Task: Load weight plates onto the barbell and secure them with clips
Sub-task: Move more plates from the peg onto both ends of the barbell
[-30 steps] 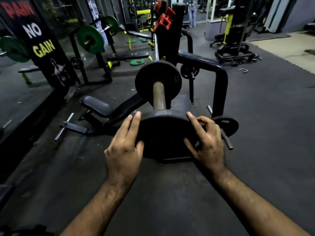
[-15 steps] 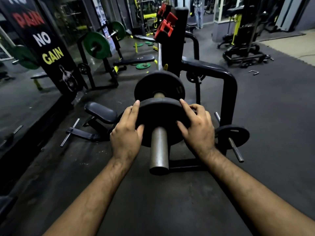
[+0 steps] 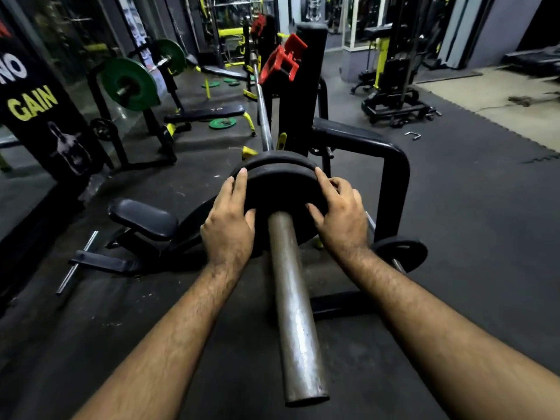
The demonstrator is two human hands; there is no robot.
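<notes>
A black weight plate (image 3: 278,189) sits on the steel barbell sleeve (image 3: 295,313), which runs toward me. It lies close against a second black plate (image 3: 272,157) behind it. My left hand (image 3: 227,225) holds the near plate's left rim, fingers over the edge and thumb on its face. On the right rim my right hand (image 3: 342,219) grips the same way. Red clips (image 3: 280,63) hang on the black rack upright (image 3: 303,86) further back. The bare sleeve end carries no clip.
A small black plate (image 3: 400,251) hangs on a peg of the black rack frame (image 3: 391,177) at my right. A padded seat (image 3: 142,218) stands low on the left. Another barbell with green plates (image 3: 128,83) rests on a rack at far left.
Both hands have slid the near plate along the sleeve away from me, from the sleeve's tip to right against the far plate. More bare sleeve now shows in front.
</notes>
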